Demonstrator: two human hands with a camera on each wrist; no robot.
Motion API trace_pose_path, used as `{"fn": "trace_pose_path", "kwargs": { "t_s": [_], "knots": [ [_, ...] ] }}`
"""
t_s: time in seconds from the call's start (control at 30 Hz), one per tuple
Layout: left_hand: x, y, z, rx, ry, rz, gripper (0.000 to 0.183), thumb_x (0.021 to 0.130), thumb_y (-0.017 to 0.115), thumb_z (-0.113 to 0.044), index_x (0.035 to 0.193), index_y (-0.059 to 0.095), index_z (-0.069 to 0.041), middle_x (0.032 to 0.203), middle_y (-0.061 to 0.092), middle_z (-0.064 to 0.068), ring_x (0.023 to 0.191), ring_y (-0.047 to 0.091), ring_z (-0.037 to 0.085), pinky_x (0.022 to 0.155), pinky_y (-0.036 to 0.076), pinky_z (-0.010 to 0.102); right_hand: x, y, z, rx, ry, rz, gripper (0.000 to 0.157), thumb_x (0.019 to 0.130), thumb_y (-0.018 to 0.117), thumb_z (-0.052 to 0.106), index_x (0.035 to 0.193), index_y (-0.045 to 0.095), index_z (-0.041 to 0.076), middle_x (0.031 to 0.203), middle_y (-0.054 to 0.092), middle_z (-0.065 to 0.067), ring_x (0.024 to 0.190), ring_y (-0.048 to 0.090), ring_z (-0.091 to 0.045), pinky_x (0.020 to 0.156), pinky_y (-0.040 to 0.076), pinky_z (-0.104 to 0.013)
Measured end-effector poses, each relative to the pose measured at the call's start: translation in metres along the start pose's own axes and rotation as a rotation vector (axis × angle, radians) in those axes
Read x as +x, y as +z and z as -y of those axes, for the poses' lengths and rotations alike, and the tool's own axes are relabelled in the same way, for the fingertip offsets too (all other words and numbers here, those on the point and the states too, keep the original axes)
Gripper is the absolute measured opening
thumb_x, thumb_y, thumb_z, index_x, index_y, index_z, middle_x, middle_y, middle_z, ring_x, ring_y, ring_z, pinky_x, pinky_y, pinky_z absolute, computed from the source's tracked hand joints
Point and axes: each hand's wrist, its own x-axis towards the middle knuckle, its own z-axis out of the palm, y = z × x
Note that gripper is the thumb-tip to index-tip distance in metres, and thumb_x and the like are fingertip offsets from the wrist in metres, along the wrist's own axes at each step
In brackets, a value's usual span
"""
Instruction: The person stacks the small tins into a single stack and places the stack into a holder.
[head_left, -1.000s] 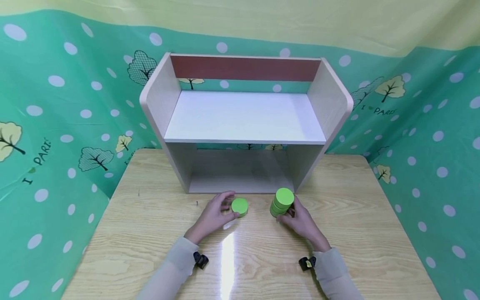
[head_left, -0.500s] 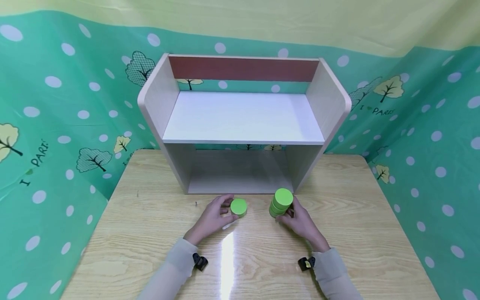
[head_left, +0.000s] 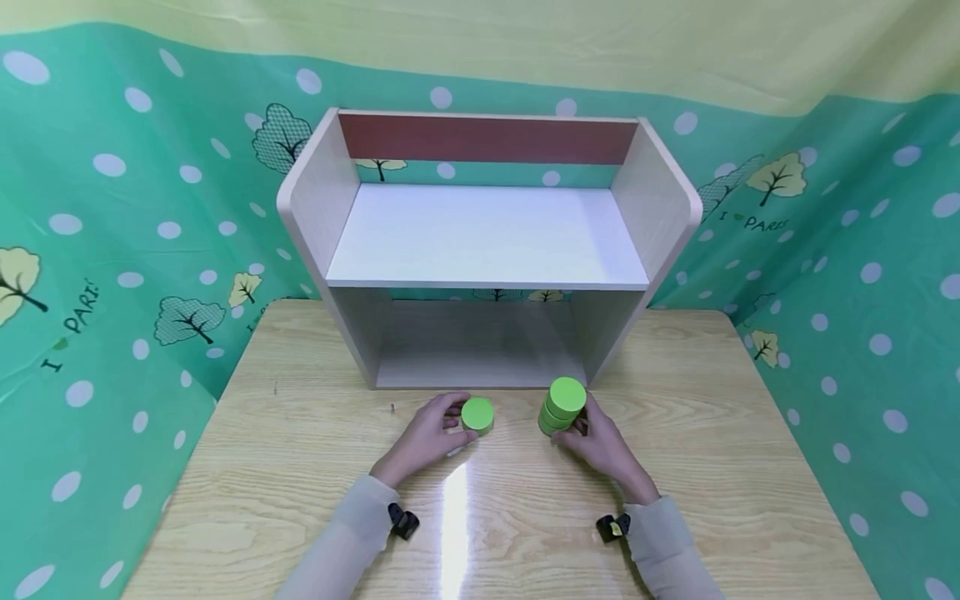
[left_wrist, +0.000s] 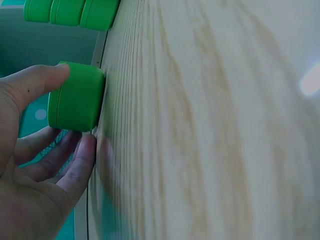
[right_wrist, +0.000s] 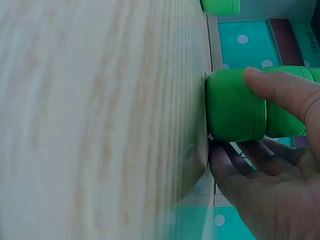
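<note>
A single green round container [head_left: 477,415] with a lid seam stands on the table in front of the shelf unit. My left hand [head_left: 423,437] holds it from the left, thumb on its near side and fingers curled round the far side; the thumb shows on the container [left_wrist: 77,97] in the left wrist view. To the right, several matching containers form an upright stack [head_left: 564,404]. My right hand [head_left: 606,446] grips the lowest container [right_wrist: 232,105] of this stack from the right, its thumb lying near the lid seam and its fingers round the other side.
Right behind both hands is a two-level shelf unit [head_left: 491,233] with light side panels and a reddish-brown back strip. The wooden table [head_left: 247,467] extends to both sides. A green dotted curtain [head_left: 112,217] hangs behind and at the sides.
Hardly anything differs. Both hands stay at their containers, and the view has shifted very slightly.
</note>
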Motion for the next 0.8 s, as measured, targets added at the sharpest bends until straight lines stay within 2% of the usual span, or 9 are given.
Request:
{"fn": "trace_pose_path", "kwargs": {
  "t_s": [0.2, 0.4, 0.8],
  "knots": [
    [0.0009, 0.0002, 0.0014, 0.019, -0.008, 0.002, 0.065, 0.083, 0.083, -0.012, 0.138, 0.052, 0.002, 0.127, 0.058, 0.013, 0.112, 0.060, 0.024, 0.093, 0.054, 0.026, 0.0000, 0.0011, -0.0005, 0.002, -0.005, -0.006, 0.067, 0.085, 0.075, -0.007, 0.141, 0.039, -0.003, 0.132, 0.052, -0.026, 0.129, 0.047, -0.045, 0.108, 0.041, -0.058],
    [0.0018, 0.0008, 0.0018, 0.020, -0.001, 0.001, 0.063, 0.083, 0.082, -0.012, 0.137, 0.053, 0.002, 0.126, 0.059, 0.012, 0.112, 0.061, 0.025, 0.093, 0.055, 0.027, -0.0004, -0.0001, 0.0006, 0.008, 0.010, 0.002, 0.066, 0.085, 0.078, -0.001, 0.140, 0.041, 0.003, 0.133, 0.053, -0.021, 0.131, 0.048, -0.038, 0.109, 0.041, -0.052],
    [0.0020, 0.0001, 0.0005, 0.036, -0.001, 0.015, 0.064, 0.085, 0.082, -0.017, 0.138, 0.052, 0.002, 0.125, 0.060, 0.011, 0.110, 0.061, 0.023, 0.093, 0.055, 0.030, 0.0007, -0.0018, -0.0003, 0.033, 0.001, 0.011, 0.065, 0.084, 0.079, 0.000, 0.137, 0.043, 0.007, 0.130, 0.055, -0.018, 0.128, 0.050, -0.036, 0.108, 0.043, -0.051]
  ]
}}
